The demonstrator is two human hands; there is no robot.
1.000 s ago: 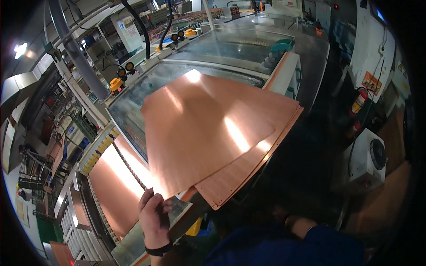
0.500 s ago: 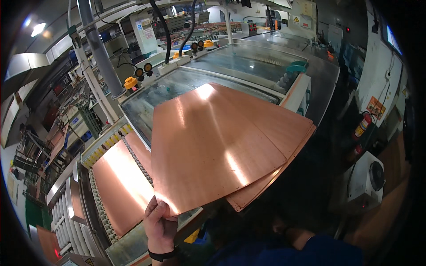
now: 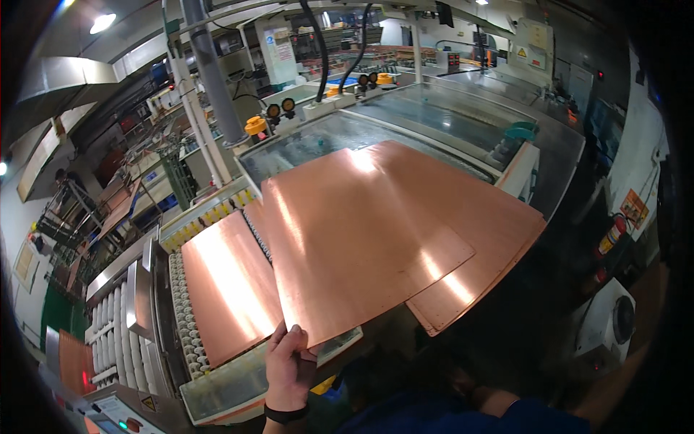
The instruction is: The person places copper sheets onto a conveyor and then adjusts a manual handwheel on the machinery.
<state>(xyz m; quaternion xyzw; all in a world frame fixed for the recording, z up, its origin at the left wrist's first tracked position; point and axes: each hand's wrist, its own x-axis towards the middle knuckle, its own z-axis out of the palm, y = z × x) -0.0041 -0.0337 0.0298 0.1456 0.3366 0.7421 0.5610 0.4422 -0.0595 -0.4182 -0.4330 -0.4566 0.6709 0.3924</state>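
Copper-col. sheet (image 3: 361,246) sits further L on stack (image 3: 471,288), L hand (image 3: 288,367) pinching its corner btm ctr, R hand (image 3: 464,380) too dark to tell

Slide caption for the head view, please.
Left hand grips a flat copper-coloured metal sheet, partly overlapping other copper-coloured rectangular sheets.

Unevenly lit, with a ceiling lamp (image 3: 103,23) glaring at upper left, streaked white across the upper copper sheet (image 3: 354,253) and the lower copper sheet (image 3: 231,286), deeply shadowed at lower right, and bent toward a black fisheye rim.
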